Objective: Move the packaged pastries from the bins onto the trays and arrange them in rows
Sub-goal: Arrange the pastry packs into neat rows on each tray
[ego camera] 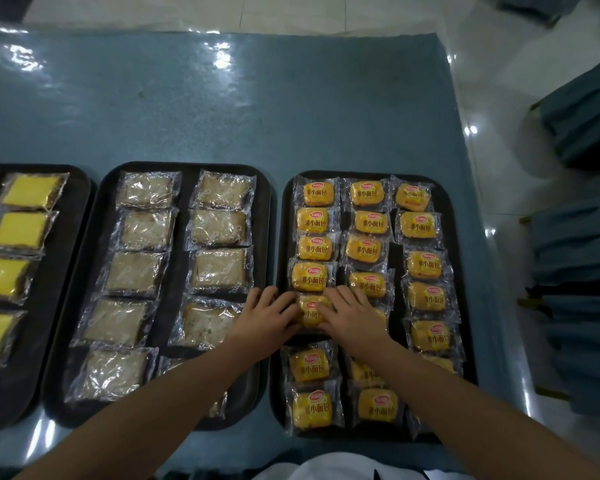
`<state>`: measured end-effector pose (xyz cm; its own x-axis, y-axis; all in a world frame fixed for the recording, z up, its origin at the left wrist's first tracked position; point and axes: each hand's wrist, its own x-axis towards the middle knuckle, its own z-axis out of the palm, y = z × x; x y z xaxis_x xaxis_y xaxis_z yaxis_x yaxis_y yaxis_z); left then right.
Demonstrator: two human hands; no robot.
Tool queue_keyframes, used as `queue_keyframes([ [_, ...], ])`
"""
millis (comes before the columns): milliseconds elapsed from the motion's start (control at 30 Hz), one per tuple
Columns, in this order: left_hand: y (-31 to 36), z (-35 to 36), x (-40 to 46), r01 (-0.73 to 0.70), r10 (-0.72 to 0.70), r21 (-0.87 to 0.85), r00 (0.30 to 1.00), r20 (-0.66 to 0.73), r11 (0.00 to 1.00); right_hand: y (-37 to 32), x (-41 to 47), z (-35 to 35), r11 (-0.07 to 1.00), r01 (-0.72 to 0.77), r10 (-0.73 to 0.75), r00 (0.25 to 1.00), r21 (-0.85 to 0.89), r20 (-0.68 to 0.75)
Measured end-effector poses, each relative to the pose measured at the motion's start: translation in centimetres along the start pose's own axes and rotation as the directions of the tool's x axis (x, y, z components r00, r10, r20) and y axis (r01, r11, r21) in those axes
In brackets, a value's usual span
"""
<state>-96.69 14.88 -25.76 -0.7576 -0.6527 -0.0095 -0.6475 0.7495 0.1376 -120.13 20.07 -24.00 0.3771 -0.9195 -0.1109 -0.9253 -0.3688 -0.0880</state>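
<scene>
Both hands meet on one yellow bun pack (310, 311), lower centre of frame, in the left column of the right tray (283, 237). Left hand (269, 315) presses its left edge w/ fingers flat, right hand (349, 311) covers its right side; can't tell if either actually grips. Pack sits btwn them, long axis across frame, slightly askew vs. the row above; both hands equally near.

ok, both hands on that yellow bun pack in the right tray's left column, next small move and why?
Probably release it and lift both hands away. The left hand and right hand rest on the pack, which already sits in line in the left column of the right tray, filling the slot between its neighbours.
</scene>
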Motion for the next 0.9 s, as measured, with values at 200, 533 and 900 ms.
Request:
queue_keyframes([
  [200,2.0,-0.4,-3.1,-0.081,0.077,-0.067,0.995,-0.070,0.994,-1.1,-3.5,-0.3,0.990,0.121,-0.122,0.993,0.068,0.006],
  [533,4.6,0.2,-6.7,-0.046,0.049,-0.062,0.997,0.061,0.997,-3.6,-5.9,1.0,0.995,0.099,-0.099,0.993,0.006,0.064],
  [900,3.2,0.2,-5.8,0.024,-0.024,-0.002,0.997,0.079,1.000,-2.9,-5.4,0.8,1.000,0.023,-0.022,0.999,-0.011,0.040],
])
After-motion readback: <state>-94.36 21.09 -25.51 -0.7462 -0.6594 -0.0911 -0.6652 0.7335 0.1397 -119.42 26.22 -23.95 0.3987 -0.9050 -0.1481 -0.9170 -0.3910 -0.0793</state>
